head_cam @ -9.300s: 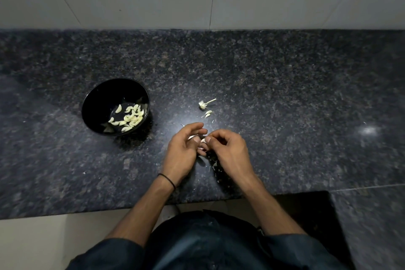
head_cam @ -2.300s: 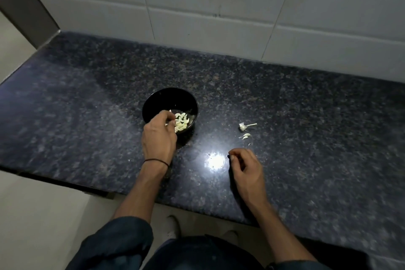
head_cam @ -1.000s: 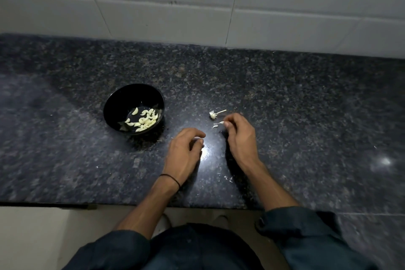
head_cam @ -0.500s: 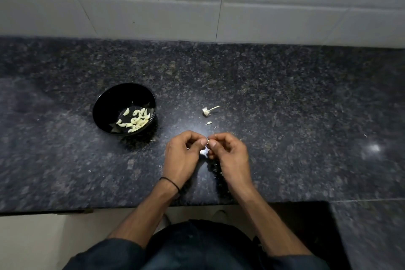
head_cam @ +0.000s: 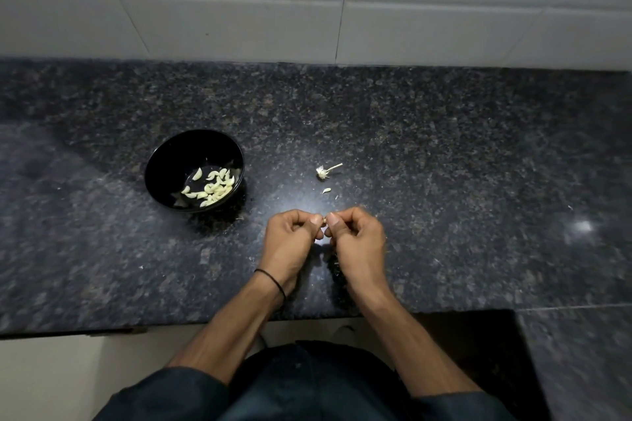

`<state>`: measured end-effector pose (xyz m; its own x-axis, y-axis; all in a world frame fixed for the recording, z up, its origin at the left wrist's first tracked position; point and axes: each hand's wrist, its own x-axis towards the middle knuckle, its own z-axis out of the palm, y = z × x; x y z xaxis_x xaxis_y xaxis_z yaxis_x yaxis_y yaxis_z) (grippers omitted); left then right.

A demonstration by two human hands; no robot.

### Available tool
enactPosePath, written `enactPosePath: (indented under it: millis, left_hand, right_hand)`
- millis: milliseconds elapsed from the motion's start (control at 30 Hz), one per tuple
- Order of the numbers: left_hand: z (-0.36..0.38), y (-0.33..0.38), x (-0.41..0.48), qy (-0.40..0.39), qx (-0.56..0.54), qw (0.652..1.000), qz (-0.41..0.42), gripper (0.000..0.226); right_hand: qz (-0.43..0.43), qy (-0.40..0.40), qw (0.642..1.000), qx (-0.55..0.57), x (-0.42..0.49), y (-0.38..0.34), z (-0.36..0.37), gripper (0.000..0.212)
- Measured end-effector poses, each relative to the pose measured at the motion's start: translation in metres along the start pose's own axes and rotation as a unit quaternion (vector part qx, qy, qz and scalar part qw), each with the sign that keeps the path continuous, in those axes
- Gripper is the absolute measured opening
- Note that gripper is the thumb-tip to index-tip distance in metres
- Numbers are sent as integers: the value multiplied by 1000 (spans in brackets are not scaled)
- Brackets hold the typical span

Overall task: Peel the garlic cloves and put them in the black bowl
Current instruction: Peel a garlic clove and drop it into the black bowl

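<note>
One dark counter [head_cam: 444, 164] lies under everything. Beyond the fingers and to their left stands the bowl [head_cam: 160, 161] with peeled cloves [head_cam: 212, 188] inside. The left hand [head_cam: 290, 243] and right hand [head_cam: 359, 243] meet tip to tip, curled fingers pinching one small clove [head_cam: 324, 219] between them. Just beyond the fingertips lie a stem [head_cam: 326, 171] and a scrap [head_cam: 326, 191].

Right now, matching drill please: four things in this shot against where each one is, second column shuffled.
1 peeled cloves
2 garlic stalk
3 small loose piece
4 pinched clove

A on the counter, between the garlic stalk and the hands
B between the fingers of the left hand and right hand
C inside the black bowl
D on the counter, right of the bowl, beyond the small loose piece

Pairs: 1-C, 2-D, 3-A, 4-B
</note>
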<state>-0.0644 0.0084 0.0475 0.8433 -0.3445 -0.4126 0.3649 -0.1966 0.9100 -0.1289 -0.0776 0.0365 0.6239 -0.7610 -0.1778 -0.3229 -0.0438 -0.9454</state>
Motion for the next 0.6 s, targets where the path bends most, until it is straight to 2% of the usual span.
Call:
enactPosePath:
  millis: [67,133,200,233,267,333,433,500,533,600]
  left_hand:
    - [-3,-3,0,19,130,988,85,23]
    - [-3,-4,-2,41,260,944,198,18]
    - [-4,-3,-1,50,311,906,283,18]
    - [-4,-4,1,54,321,897,298,18]
    - [-4,-4,1,53,322,897,298,18]
    - [-4,-4,1,48,287,928,233,19]
    - [-1,-3,3,-5,132,990,42,19]
    - [0,-4,1,-34,37,998,-35,27]
    - [0,-3,0,-37,21,998,-42,32]
    - [-2,-3,-1,-14,98,995,22,32]
  right_hand:
    - [22,21,999,-33,-1,-2,1,22]
    - [58,29,997,-46,-3,-4,3,27]
    - [117,22,993,16,-2,-5,6,30]
    - [143,16,987,68,-2,-6,8,30]
    - [158,12,982,105,-3,-5,10,31]
    - [136,5,985,105,-4,-4,10,28]
    - [35,5,999,35,-6,-4,3,19]
    - [-27,6,1000,-8,-6,-4,-1,16]
    - [-41,8,999,-30,-7,-3,-2,17]
    - [-29,16,997,-66,-8,-4,1,23]
